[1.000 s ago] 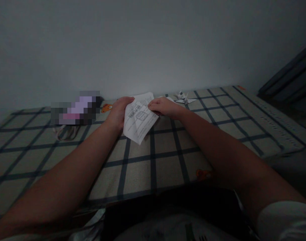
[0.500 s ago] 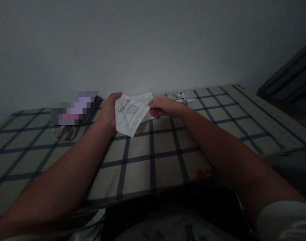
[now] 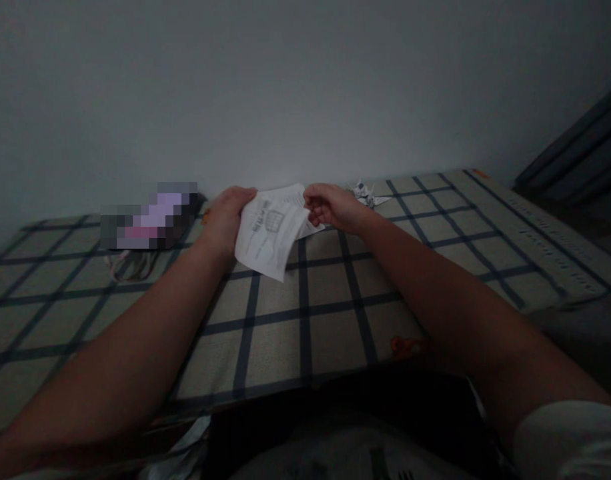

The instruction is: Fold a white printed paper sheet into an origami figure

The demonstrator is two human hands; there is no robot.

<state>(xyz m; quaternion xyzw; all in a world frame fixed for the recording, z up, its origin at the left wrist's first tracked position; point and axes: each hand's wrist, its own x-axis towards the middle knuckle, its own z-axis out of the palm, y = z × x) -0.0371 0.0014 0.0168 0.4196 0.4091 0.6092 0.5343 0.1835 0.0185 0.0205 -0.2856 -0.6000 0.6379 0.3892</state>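
From where I sit, the sheet (image 3: 265, 233) is in hand and some shaping shows, since one layer bends over another; as far as I can judge, the work is partway, with no finished form in it. What is done is a loose turn of the paper; what is left looks to be most of the flattening, as nothing is pressed tight, though I can't count the steps

The sheet sits at the middle of the frame, tilted above the bench (image 3: 280, 340), and I can't tell whether its far edge touches down. My left grip (image 3: 228, 217) is closed on its left side, thumb on top. My right grip (image 3: 335, 205) has curled fingers at the upper right edge; whether they pinch or merely touch, I can't tell

The paper is white and thin, with grey print and a small grid drawing I can't read well. Its front face bows, the lower corner points toward me, and another layer pokes out right, below the right fingers. Small folded paper (image 3: 368, 195) lies right of centre
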